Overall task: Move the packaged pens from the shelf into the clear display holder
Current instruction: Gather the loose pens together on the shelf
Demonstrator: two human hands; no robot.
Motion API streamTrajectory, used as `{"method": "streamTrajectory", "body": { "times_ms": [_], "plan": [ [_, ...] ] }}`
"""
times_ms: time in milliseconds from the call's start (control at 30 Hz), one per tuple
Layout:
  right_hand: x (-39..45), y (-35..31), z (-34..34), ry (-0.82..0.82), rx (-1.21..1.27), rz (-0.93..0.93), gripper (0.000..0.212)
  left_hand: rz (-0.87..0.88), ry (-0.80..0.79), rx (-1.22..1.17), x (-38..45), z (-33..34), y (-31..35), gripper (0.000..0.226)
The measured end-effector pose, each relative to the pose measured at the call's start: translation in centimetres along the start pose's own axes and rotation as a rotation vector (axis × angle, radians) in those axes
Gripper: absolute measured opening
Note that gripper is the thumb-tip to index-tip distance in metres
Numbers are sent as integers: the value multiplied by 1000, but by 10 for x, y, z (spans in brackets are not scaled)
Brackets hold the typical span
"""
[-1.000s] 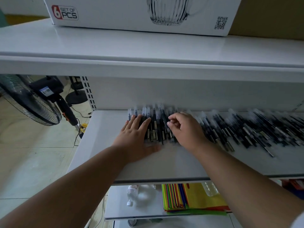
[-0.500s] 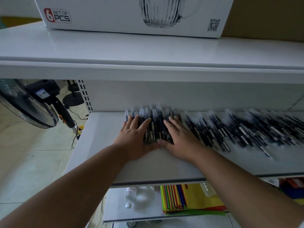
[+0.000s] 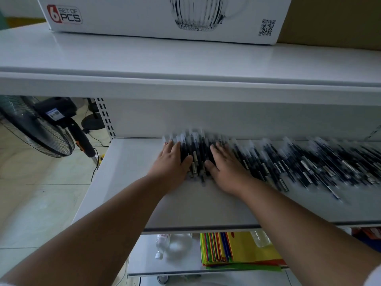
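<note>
Pens (image 3: 196, 155), dark-barrelled in clear sleeves and blurred, are lying bunched between two flattened hands. Straight fingers of the left hand (image 3: 172, 162) are pressing the bundle's nine-o'clock side; the right hand (image 3: 225, 166), fingers likewise extended, is pressing its three-o'clock side. Neither is gripping anything. More pens are spreading toward three o'clock across the white shelf (image 3: 132, 162). At twelve o'clock, a glassware box (image 3: 144, 15) is sitting above.

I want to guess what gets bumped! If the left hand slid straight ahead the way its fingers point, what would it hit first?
Probably the shelf's white back wall. The left hand lies at the left edge of the packaged pens, fingers pointing at it; depth is unclear.
</note>
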State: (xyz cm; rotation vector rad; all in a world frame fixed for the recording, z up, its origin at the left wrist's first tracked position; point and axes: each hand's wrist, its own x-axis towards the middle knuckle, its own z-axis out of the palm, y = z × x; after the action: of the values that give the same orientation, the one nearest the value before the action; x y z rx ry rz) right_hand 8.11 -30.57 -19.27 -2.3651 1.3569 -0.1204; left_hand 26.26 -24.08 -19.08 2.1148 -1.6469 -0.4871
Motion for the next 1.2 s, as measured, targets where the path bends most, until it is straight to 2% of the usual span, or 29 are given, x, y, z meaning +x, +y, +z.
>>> {"method": "streamTrajectory", "body": {
  "times_ms": [167, 367, 533, 667, 967, 1067, 1200],
  "plan": [
    [-4, 4, -4, 1, 116, -86, 63, 26, 12, 1, -1, 1, -2, 70],
    [-18, 3, -15, 163, 177, -120, 59, 56, 68, -7, -8, -1, -5, 67],
    [-35, 1, -35, 351, 179, -125, 49, 284, 157, 122, -24, -1, 2, 69],
    [-52, 10, -56, 501, 150, -116, 46, 376, 174, 147, -32, 1, 20, 64],
    [-71, 67, -97, 563, 97, -132, 46, 480, 97, 132, -37, 43, 95, 63],
    [-70, 107, -107, 510, 89, -113, 45, 414, 90, 112, -27, 62, 120, 56],
    [-70, 165, -119, 420, 44, -76, 47, 270, 51, 106, -16, 91, 152, 65]
  ]
}}
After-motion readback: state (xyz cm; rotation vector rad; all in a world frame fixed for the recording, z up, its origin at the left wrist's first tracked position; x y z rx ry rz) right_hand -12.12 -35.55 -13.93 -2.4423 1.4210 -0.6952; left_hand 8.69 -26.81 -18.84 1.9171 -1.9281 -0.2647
